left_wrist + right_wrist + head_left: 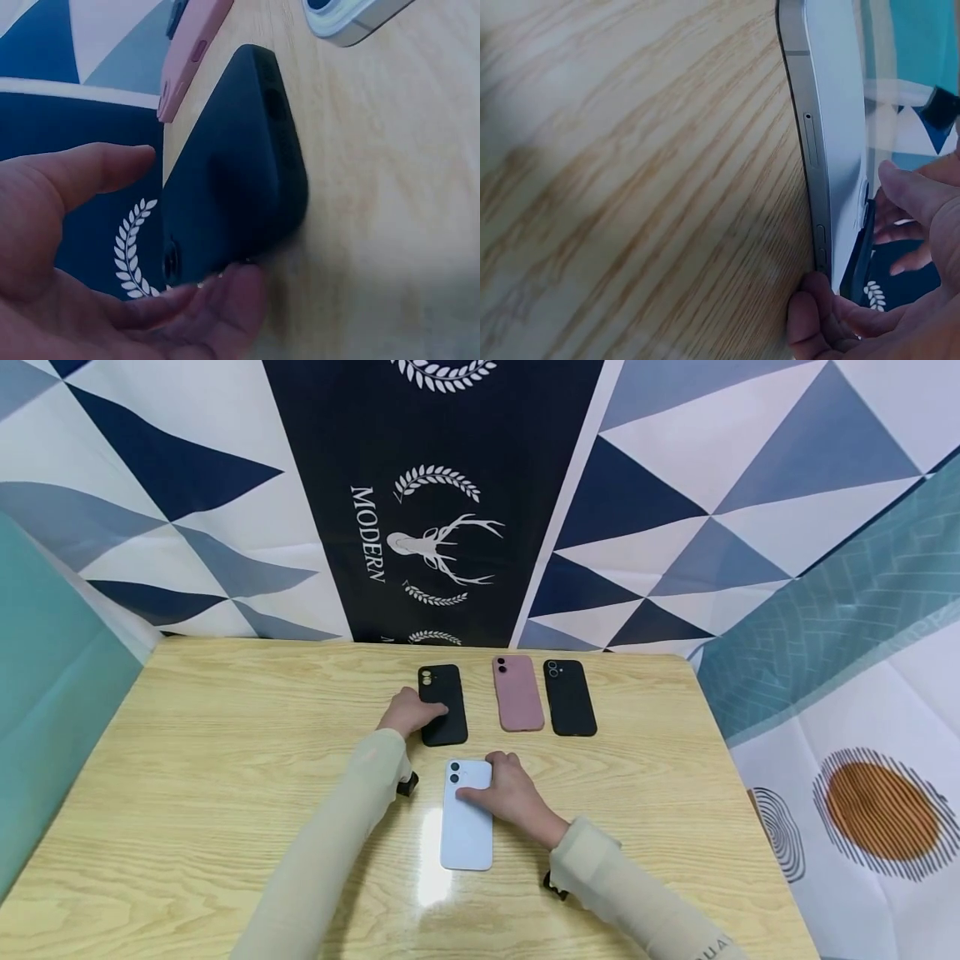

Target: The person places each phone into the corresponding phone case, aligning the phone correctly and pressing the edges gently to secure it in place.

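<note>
Near the surface's (225, 735) far edge, pink phone (518, 693) and black phone (571, 697) seem cased. White phone (467, 843), beneath wide right hand (512, 789), and black case (444, 731), beneath wide left hand (408, 712), lie unjoined.

From the head we look forward and down onto the desk (225, 760); our close wrist views share the white phone (832, 127), left's at 1 o'clock, right's at 2.

Cropped | head: left sleeve (315, 852), 7 o'clock | right sleeve (637, 893), 5 o'clock | left wrist: white phone (356, 26), 1 o'clock
</note>
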`<control>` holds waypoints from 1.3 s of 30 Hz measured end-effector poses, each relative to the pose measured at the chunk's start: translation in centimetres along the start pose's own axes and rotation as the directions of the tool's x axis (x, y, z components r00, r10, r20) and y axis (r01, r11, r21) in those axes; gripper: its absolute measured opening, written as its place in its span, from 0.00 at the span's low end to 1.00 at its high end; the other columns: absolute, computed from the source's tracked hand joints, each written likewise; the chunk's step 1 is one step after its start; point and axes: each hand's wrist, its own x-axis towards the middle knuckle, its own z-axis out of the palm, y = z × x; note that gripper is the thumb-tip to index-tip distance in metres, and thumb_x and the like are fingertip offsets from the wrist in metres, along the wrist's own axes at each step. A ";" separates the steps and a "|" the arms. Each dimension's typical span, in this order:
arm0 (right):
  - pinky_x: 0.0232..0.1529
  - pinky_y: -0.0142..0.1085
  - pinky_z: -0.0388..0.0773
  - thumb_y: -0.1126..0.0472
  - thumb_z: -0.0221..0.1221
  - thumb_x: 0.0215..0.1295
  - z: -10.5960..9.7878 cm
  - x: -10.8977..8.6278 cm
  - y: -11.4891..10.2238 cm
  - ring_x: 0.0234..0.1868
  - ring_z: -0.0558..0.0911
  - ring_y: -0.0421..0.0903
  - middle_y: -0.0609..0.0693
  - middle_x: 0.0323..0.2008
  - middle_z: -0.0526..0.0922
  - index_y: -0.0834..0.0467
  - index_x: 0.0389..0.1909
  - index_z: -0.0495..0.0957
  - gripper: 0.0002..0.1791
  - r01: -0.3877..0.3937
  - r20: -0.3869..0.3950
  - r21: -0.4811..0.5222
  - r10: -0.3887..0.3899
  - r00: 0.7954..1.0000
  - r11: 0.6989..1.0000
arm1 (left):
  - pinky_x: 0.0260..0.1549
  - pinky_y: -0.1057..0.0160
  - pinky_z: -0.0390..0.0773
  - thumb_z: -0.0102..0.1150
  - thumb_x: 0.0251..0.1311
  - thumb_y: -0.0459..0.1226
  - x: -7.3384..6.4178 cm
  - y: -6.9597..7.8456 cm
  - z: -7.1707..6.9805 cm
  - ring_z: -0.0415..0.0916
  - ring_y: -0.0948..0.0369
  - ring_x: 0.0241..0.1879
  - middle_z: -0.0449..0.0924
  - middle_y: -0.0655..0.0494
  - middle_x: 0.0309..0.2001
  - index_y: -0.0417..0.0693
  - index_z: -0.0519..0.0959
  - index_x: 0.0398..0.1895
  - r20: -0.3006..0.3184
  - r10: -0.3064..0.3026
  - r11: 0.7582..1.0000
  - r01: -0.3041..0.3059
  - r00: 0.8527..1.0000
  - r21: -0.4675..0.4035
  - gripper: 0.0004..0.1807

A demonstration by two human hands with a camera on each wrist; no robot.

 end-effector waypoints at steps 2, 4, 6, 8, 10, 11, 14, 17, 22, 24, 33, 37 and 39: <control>0.35 0.37 0.76 0.45 0.70 0.47 0.1 0.0 0.0 0.34 0.75 0.47 0.59 0.42 0.72 0.67 0.57 0.68 0.42 -0.006 -0.004 -0.006 0.006 1.000 1.000 | 0.55 0.52 0.72 0.56 0.58 0.52 0.1 0.6 0.3 0.66 0.47 0.55 0.61 0.36 0.62 0.32 0.60 0.64 -0.019 -0.004 0.999 0.005 1.000 0.039 0.40; 0.34 0.37 0.76 0.44 0.70 0.46 0.1 0.0 0.0 0.33 0.75 0.47 0.60 0.42 0.72 0.68 0.57 0.68 0.43 -0.006 -0.007 -0.010 0.006 1.000 1.000 | 0.56 0.51 0.72 0.57 0.57 0.53 0.5 1.0 0.8 0.65 0.45 0.57 0.60 0.34 0.62 0.31 0.61 0.64 -0.050 -0.007 0.996 0.012 0.999 0.087 0.41; 0.34 0.37 0.76 0.44 0.71 0.45 0.3 0.0 0.0 0.33 0.75 0.46 0.60 0.43 0.72 0.68 0.57 0.67 0.45 -0.003 -0.009 -0.023 0.003 1.000 1.000 | 0.55 0.51 0.73 0.58 0.56 0.55 0.9 1.3 1.4 0.65 0.44 0.56 0.63 0.34 0.60 0.31 0.63 0.63 -0.091 -0.003 0.989 0.017 0.996 0.149 0.42; 0.34 0.37 0.77 0.43 0.71 0.43 0.4 0.0 -0.1 0.32 0.75 0.47 0.60 0.43 0.71 0.69 0.57 0.67 0.47 0.006 -0.011 -0.043 -0.006 1.000 0.999 | 0.53 0.51 0.74 0.59 0.54 0.57 1.2 1.6 1.9 0.66 0.44 0.55 0.66 0.35 0.56 0.31 0.66 0.61 -0.135 0.004 0.975 0.027 0.991 0.222 0.43; 0.34 0.38 0.77 0.42 0.72 0.41 0.5 -0.1 -0.1 0.32 0.75 0.47 0.61 0.43 0.71 0.70 0.58 0.66 0.49 0.017 -0.015 -0.068 -0.018 1.000 0.998 | 0.51 0.51 0.75 0.61 0.51 0.59 1.5 1.9 2.4 0.67 0.44 0.53 0.68 0.35 0.54 0.30 0.67 0.59 -0.169 0.005 0.960 0.042 0.986 0.277 0.44; 0.34 0.39 0.77 0.41 0.73 0.40 0.5 -0.1 -0.2 0.32 0.75 0.47 0.62 0.43 0.71 0.71 0.57 0.66 0.51 0.022 -0.015 -0.086 -0.023 1.000 0.996 | 0.50 0.51 0.75 0.62 0.50 0.59 1.5 2.0 2.6 0.67 0.44 0.52 0.67 0.35 0.53 0.30 0.67 0.59 -0.181 0.002 0.956 0.051 0.983 0.288 0.45; 0.35 0.40 0.78 0.40 0.74 0.37 0.7 -0.2 -0.3 0.32 0.75 0.48 0.63 0.44 0.71 0.72 0.58 0.65 0.54 0.036 -0.019 -0.139 -0.039 0.999 0.990 | 0.47 0.51 0.77 0.66 0.45 0.59 1.4 2.4 3.1 0.67 0.43 0.53 0.65 0.34 0.52 0.30 0.67 0.58 -0.202 -0.020 0.955 0.079 0.979 0.287 0.48; 0.35 0.41 0.78 0.40 0.74 0.36 0.8 -0.3 -0.5 0.33 0.75 0.49 0.63 0.44 0.70 0.72 0.58 0.65 0.55 0.037 -0.025 -0.177 -0.042 0.999 0.984 | 0.45 0.50 0.79 0.70 0.42 0.57 1.2 2.7 3.3 0.65 0.42 0.54 0.62 0.34 0.53 0.30 0.67 0.58 -0.206 -0.050 0.966 0.100 0.977 0.239 0.48; 0.36 0.41 0.77 0.43 0.75 0.35 0.9 -0.4 -0.6 0.33 0.74 0.49 0.62 0.43 0.70 0.72 0.58 0.65 0.54 0.032 -0.044 -0.168 -0.040 0.998 0.985 | 0.45 0.48 0.78 0.71 0.41 0.53 0.8 2.8 3.3 0.65 0.43 0.54 0.61 0.36 0.53 0.31 0.65 0.59 -0.210 -0.073 0.973 0.116 0.975 0.199 0.47; 0.37 0.41 0.77 0.44 0.76 0.34 0.9 -0.4 -0.6 0.33 0.73 0.48 0.62 0.43 0.69 0.71 0.57 0.65 0.53 0.031 -0.046 -0.157 -0.039 0.998 0.987 | 0.46 0.46 0.77 0.71 0.41 0.52 0.7 2.8 3.3 0.65 0.43 0.54 0.61 0.37 0.53 0.31 0.62 0.60 -0.210 -0.084 0.976 0.122 0.974 0.179 0.49; 0.36 0.37 0.76 0.49 0.79 0.30 0.8 0.3 -0.6 0.32 0.71 0.48 0.60 0.41 0.65 0.70 0.48 0.65 0.48 -0.013 -0.020 -0.055 0.012 1.000 0.998 | 0.50 0.47 0.76 0.72 0.41 0.52 1.1 1.5 2.6 0.68 0.42 0.56 0.64 0.35 0.57 0.32 0.56 0.64 -0.173 -0.075 0.986 0.099 0.982 0.136 0.54; 0.37 0.37 0.75 0.49 0.79 0.28 0.7 0.5 -0.4 0.32 0.70 0.48 0.60 0.41 0.62 0.69 0.46 0.64 0.48 -0.042 -0.022 -0.006 0.042 0.999 0.999 | 0.52 0.47 0.75 0.72 0.41 0.52 1.2 1.1 2.3 0.66 0.42 0.58 0.64 0.35 0.58 0.31 0.56 0.65 -0.151 -0.064 0.988 0.084 0.987 0.131 0.54; 0.37 0.37 0.74 0.49 0.79 0.28 0.7 0.6 -0.3 0.33 0.69 0.48 0.60 0.41 0.62 0.69 0.45 0.63 0.48 -0.043 -0.022 0.003 0.043 0.999 0.999 | 0.53 0.48 0.74 0.72 0.41 0.53 1.2 0.9 2.1 0.66 0.42 0.58 0.64 0.35 0.59 0.31 0.56 0.65 -0.144 -0.058 0.988 0.078 0.988 0.137 0.54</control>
